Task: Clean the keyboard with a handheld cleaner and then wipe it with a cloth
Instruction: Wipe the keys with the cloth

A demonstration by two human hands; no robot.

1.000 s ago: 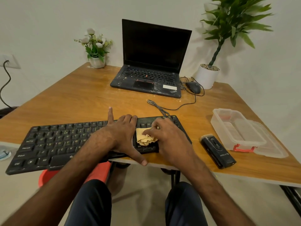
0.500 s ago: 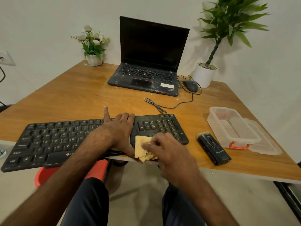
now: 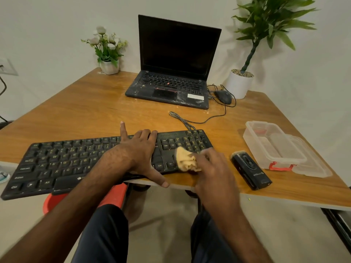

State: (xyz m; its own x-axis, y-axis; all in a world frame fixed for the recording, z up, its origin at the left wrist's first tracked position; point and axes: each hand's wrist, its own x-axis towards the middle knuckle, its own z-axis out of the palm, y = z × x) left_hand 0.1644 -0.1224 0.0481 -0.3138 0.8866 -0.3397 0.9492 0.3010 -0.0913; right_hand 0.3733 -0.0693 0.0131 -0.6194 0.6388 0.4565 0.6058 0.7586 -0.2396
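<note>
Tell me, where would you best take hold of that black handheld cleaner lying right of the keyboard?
Probably by the two long sides of the cleaner, near its middle, coming down from above. It lies flat on the table, long and narrow, with bare gaps toward the keyboard and the plastic box for fingers.

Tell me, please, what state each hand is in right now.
Left hand: open, pressing down on the keyboard.
Right hand: holding the cloth on the keyboard.
</note>
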